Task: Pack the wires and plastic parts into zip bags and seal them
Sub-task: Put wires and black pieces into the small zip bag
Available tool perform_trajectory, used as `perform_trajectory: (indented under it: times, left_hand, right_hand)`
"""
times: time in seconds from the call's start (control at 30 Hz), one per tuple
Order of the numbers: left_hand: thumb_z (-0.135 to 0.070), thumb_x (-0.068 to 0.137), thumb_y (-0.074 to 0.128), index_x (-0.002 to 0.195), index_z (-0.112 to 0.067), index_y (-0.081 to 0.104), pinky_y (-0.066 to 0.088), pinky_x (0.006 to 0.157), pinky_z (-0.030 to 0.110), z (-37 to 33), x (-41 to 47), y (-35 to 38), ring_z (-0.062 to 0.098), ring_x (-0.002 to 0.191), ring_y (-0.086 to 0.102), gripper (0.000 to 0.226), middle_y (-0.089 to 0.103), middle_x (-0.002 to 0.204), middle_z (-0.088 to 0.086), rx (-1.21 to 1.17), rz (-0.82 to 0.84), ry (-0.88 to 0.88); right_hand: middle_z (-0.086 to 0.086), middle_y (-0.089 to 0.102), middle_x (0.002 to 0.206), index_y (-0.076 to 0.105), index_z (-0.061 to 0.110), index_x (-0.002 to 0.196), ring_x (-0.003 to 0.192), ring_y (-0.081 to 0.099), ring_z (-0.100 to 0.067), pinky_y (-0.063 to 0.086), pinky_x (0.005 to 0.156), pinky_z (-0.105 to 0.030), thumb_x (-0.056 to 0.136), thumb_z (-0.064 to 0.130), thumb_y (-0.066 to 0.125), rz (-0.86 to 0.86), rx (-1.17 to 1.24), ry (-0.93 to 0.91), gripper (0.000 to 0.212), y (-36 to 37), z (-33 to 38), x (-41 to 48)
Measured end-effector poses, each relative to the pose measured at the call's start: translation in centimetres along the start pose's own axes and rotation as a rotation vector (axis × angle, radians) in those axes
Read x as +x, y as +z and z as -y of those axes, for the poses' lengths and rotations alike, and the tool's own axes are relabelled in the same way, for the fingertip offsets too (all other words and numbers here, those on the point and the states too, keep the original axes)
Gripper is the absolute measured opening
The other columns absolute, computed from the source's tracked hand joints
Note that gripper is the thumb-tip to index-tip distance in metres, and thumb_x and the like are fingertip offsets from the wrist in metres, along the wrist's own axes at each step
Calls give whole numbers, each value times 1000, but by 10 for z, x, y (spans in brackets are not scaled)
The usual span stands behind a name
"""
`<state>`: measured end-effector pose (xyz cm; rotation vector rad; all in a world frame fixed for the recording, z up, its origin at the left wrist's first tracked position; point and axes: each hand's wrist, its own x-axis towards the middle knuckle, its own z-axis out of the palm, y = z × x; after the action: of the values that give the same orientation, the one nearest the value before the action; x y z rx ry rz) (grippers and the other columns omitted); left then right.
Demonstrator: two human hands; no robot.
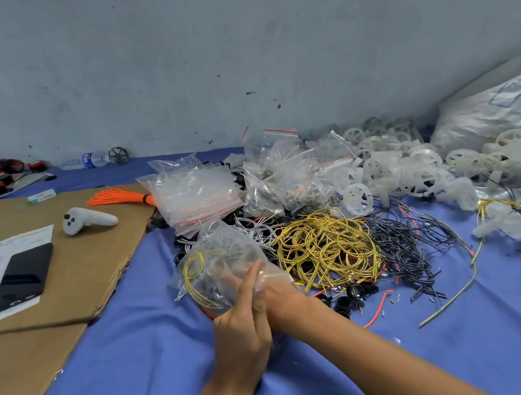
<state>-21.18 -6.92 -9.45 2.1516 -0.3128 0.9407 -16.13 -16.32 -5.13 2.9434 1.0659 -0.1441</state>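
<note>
A clear zip bag [217, 260] with a yellow wire coil and small parts inside lies on the blue cloth at centre. My left hand [241, 326] grips the bag's near end from outside. My right hand [279, 292] is partly inside the bag's mouth, its fingers hidden by the plastic. To the right of the bag lies a heap of yellow wires [326, 248], then black wires [404, 246]. White plastic wheels [356, 199] are piled behind them. A stack of empty zip bags [194, 195] sits beyond the held bag.
Brown cardboard [76, 276] covers the left side, bearing a white controller [86, 218], a black phone [21, 276] on paper, and an orange wire bundle [119, 195]. A water bottle [86, 160] lies by the wall. A big plastic sack [496, 112] stands at right.
</note>
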Motion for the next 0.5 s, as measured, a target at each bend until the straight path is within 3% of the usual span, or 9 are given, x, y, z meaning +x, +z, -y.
perform_trajectory:
  times: [0.07,0.13,0.27,0.37,0.5]
  left_hand:
    - [-44,102,34,144,-36,48,41,43,26,3,3,0,18,46,55,45,64,59,3,-18,5,-70]
    - [-58,103,26,146,-41,39,41,43,27,4,2,0,16,49,57,48,59,57,-7,-45,9,-108]
    - [-58,104,24,145,-38,40,29,42,24,0,4,0,17,50,52,48,37,44,-16,-16,21,-76]
    - [-54,105,27,143,-35,44,26,44,24,-2,3,0,19,52,53,46,32,43,-13,0,22,-76]
    - [-41,104,35,141,-28,51,26,41,26,-3,4,-2,19,42,47,43,29,44,-13,-1,50,-83]
  right_hand:
    - [-19,62,122,59,3,125,116,56,-35,40,96,-42,92,5,51,-170,105,-28,34,-4,1,-20]
    - [-13,66,102,68,6,104,100,59,-33,42,90,-39,82,6,55,-374,166,-62,25,3,-3,-46]
    - [1,63,82,66,15,82,79,56,-24,45,73,-33,86,18,52,-757,361,201,15,19,-17,-93]
    - [3,59,88,62,18,87,88,53,-23,44,75,-34,90,20,56,-678,348,441,7,31,-36,-119]
    - [6,45,93,51,28,98,88,46,-20,43,74,-34,88,37,53,-472,304,495,14,47,-33,-131]
